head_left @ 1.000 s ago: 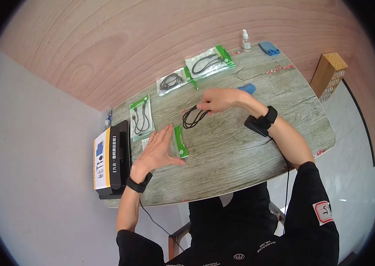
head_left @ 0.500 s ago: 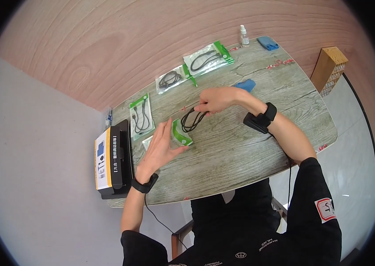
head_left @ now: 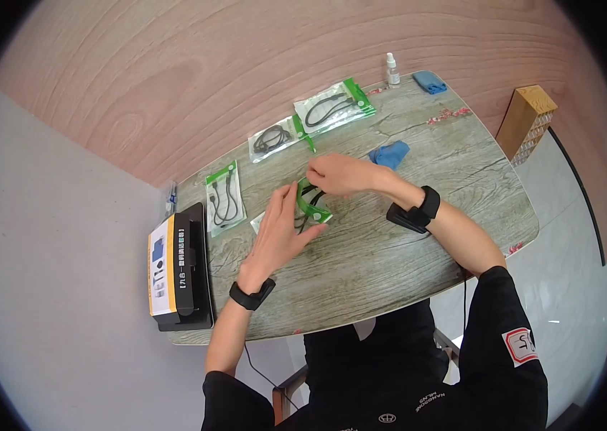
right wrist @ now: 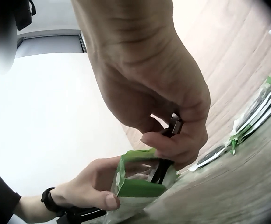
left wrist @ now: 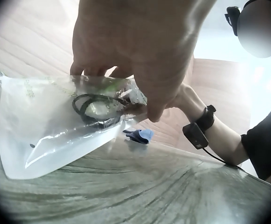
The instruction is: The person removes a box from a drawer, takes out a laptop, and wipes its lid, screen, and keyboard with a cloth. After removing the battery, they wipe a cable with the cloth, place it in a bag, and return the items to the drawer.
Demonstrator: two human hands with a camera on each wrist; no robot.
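Observation:
My left hand (head_left: 275,230) grips a clear plastic bag (left wrist: 51,126) with a green top band (head_left: 323,215), its thumb and fingers on either side of the spread mouth. In the right wrist view the bag's opening (right wrist: 142,188) gapes toward my right hand (right wrist: 158,102). That hand pinches a coiled black cable (right wrist: 160,171), with a connector (right wrist: 174,125) showing between its fingers. Part of the cable's loop (left wrist: 81,106) shows through the bag's clear side in the left wrist view. The bag's lower end tilts just over the table (left wrist: 196,191).
Several bagged cables lie along the back: one bag (head_left: 223,197) at left, another (head_left: 272,138) in the middle, and a stack (head_left: 334,108). A black box (head_left: 192,266) stands at the left edge. Blue cloth (head_left: 390,154), folded cloth (head_left: 429,82) and spray bottle (head_left: 392,72) are at right.
The left hand has lifted the bag, opened its mouth and moved right. The right hand has brought the cable left, and its loop has gone into the bag.

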